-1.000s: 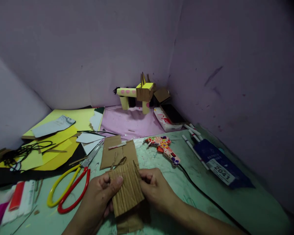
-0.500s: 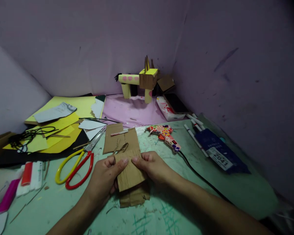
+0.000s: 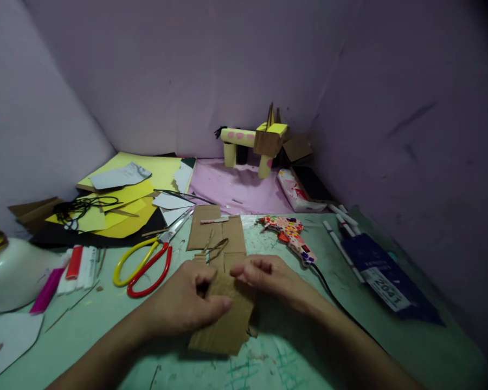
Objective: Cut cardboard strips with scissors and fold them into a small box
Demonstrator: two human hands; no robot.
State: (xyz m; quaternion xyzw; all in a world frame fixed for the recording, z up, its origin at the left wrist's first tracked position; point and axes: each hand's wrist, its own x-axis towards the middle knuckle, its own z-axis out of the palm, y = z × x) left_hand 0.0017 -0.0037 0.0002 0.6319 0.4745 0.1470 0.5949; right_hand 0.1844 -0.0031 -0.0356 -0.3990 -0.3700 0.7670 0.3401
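A small piece of brown cardboard [image 3: 223,336] is tilted over the table in front of me. My left hand [image 3: 185,303] grips it from the left, thumb lying across its face and the other fingers partly hidden. At its upper edge, the fingertips of my right hand [image 3: 268,279] are pinched together on the cardboard. Behind both hands, a larger flat cardboard sheet [image 3: 232,233] lies on the table, bearing thin brown strips [image 3: 217,248]. Scissors [image 3: 162,246] with one yellow and one red handle lie left of it, and a flower-patterned glue gun [image 3: 287,233] lies to the right.
Yellow paper sheets [image 3: 124,233] and black cord [image 3: 79,208] are piled at back left. Markers [image 3: 79,265] lie at left beside a white rounded object [image 3: 16,276]. A yellow paper-and-cardboard animal [image 3: 244,138] stands at the back. A blue packet [image 3: 386,276] lies right of the glue gun's cable [image 3: 337,303].
The cardboard piece has come lower and tilted differently. My left thumb now lies further across it, and my right hand has shifted to its upper edge. The camera view has swung left.
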